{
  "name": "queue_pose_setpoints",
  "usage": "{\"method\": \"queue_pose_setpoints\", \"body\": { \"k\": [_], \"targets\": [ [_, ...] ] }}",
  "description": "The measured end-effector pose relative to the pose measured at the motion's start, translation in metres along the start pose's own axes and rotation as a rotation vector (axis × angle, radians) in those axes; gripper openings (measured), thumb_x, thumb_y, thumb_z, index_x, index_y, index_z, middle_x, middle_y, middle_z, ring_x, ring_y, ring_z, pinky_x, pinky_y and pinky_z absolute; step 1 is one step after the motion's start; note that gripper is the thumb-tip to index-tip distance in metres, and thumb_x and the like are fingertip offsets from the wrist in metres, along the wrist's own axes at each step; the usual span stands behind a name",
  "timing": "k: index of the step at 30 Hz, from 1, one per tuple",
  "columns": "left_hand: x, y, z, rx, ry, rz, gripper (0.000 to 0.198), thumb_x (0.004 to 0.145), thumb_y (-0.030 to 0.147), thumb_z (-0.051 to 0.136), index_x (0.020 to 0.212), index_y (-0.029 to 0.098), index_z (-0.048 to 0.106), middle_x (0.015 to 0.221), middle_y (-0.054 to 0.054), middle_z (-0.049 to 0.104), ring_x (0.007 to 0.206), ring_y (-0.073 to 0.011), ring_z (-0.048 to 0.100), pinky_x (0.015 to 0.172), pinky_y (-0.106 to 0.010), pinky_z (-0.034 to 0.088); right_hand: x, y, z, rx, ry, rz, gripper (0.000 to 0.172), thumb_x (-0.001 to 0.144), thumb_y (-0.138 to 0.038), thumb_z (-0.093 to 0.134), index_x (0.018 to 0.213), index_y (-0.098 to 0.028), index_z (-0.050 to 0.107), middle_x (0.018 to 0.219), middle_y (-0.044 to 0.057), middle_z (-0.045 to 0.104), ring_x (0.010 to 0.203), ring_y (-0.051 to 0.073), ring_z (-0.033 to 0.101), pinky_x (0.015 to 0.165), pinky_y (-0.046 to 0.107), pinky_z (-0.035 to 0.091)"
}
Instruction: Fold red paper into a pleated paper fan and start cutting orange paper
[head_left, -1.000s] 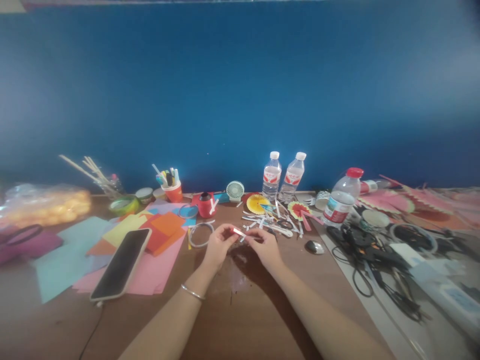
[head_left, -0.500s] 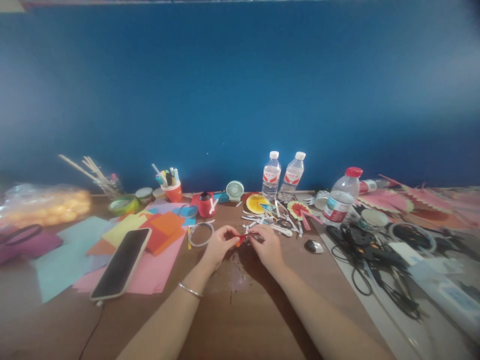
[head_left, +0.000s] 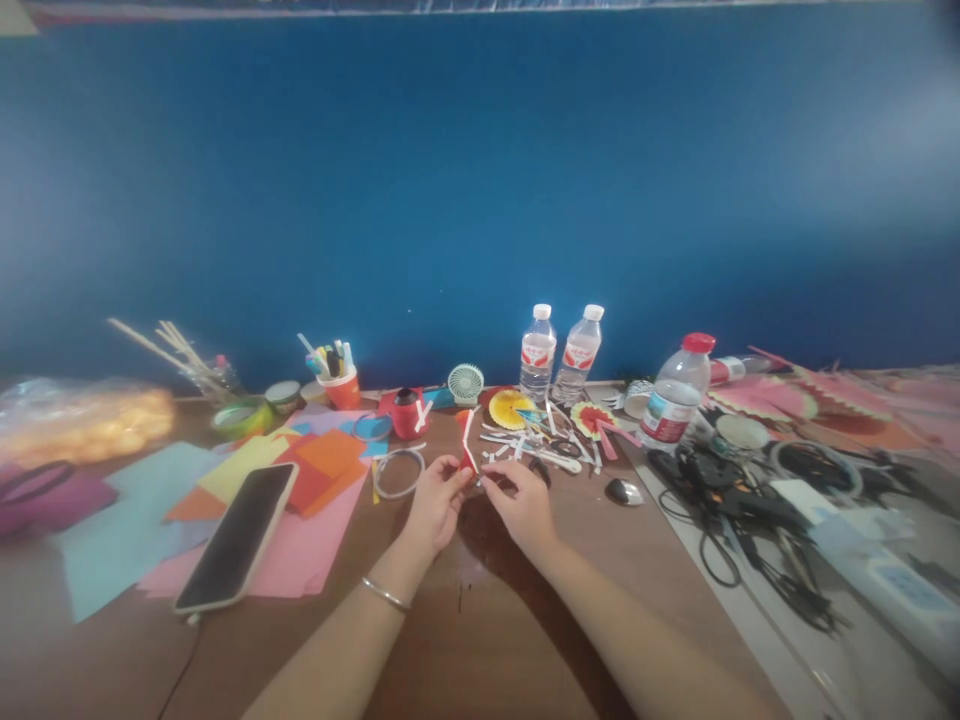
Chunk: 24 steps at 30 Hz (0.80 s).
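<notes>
At the left of the bench (head_left: pixel 480 640), coloured paper sheets (head_left: pixel 315 540) are spread out with a dark phone (head_left: pixel 236 535) lying face up on top of them. A red cup of pens (head_left: pixel 341 385) stands behind, and a tape ring (head_left: pixel 397 472) lies flat just left of the hands. The left hand (head_left: pixel 435 500), with a thin bracelet (head_left: pixel 384 594) on its wrist, is closed in a fingertip pinch on a small red paper piece (head_left: pixel 467 463), held just above the bench at the middle of the view. A narrow white strip (head_left: pixel 469 430) stands up from the piece, tilted slightly and mostly free of it. The step in hand looks like fine work on this strip, either peeling it off or pressing it on; which one cannot be told. The right hand (head_left: pixel 521 505) has its thumb and forefinger drawn together just beside the lower end of the piece, but whether they grip it is too small to tell. Going on with this calls for a steady hold on the left and a light, exact pinch on the right, since the strip is thin and would bend or tear easily. Further right lie cut paper scraps (head_left: pixel 540 445), two water bottles (head_left: pixel 556 352) at the wall, and a tangle of black cables (head_left: pixel 742 520).
</notes>
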<state>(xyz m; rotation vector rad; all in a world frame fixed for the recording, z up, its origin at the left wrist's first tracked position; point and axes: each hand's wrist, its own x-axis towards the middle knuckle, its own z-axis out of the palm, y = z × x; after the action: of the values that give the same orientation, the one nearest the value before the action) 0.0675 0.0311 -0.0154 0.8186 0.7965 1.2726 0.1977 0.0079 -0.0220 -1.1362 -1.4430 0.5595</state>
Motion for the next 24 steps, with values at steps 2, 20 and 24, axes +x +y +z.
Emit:
{"method": "queue_pose_setpoints", "body": {
  "k": [2,20,24],
  "targets": [
    [-0.0027,0.0004,0.0036,-0.011,-0.019,-0.022,0.029,0.058,0.020,0.074,0.074,0.017,0.050,0.072,0.002,0.059,0.069,-0.0094,0.059,0.070,-0.022,0.046,-0.0001,-0.0026,0.0001,-0.005,-0.015,-0.020,0.012,0.077,-0.023,0.055,0.082,-0.020,0.065,0.081,0.004,0.065,0.074,0.017,0.059,0.067,0.027,0.048],
    [-0.0061,0.0062,0.0068,0.058,-0.058,-0.089,0.025,0.059,0.021,0.074,0.069,0.015,0.052,0.066,0.003,0.057,0.063,-0.0077,0.055,0.063,-0.019,0.044,0.0034,0.0030,-0.0067,-0.098,-0.071,-0.139,0.015,0.078,-0.017,0.049,0.080,-0.020,0.064,0.077,0.005,0.062,0.074,0.017,0.057,0.069,0.028,0.046],
    [-0.0049,0.0075,0.0044,0.091,-0.068,-0.113,0.023,0.059,0.018,0.072,0.068,0.015,0.052,0.064,0.004,0.056,0.059,-0.0067,0.054,0.057,-0.017,0.042,0.0051,0.0045,-0.0086,-0.127,-0.114,-0.167,0.015,0.078,-0.019,0.049,0.077,-0.020,0.064,0.074,0.005,0.062,0.072,0.018,0.056,0.068,0.029,0.045]
  ]
}}
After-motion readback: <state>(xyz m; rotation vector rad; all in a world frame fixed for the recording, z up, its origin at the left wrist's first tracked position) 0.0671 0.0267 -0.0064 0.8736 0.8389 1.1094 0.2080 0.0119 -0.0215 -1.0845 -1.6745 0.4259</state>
